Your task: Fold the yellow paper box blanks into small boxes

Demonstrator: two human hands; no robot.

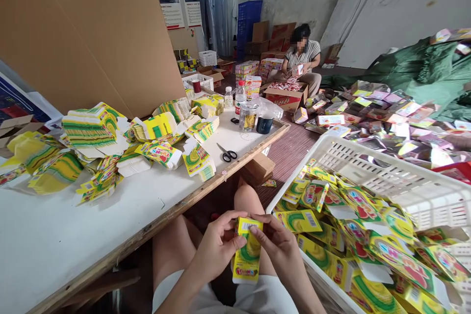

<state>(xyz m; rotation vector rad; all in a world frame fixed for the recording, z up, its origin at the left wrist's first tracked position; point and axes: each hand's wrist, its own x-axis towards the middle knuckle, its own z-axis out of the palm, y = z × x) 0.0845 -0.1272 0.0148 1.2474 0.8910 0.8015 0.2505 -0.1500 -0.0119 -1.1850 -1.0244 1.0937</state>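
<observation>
Both my hands hold one small yellow-and-green printed carton (247, 251) over my lap. My left hand (217, 245) grips its left side, thumb pressed on the top flap. My right hand (277, 245) holds its right side, fingertips on the same flap. To my right stands a white plastic crate (386, 167) filled with several folded cartons of the same print (353, 216). Stacks of flat unfolded cartons (90, 125) lie on the white table (73, 235) to my left.
Black scissors (227, 153), a glass jar (248, 116), a dark cup (264, 123) and bottles (240, 94) sit on the table's far end. A cardboard sheet (91, 39) leans behind. Another person (303, 59) sits across beside a box (287, 94); packets (368, 117) cover the floor.
</observation>
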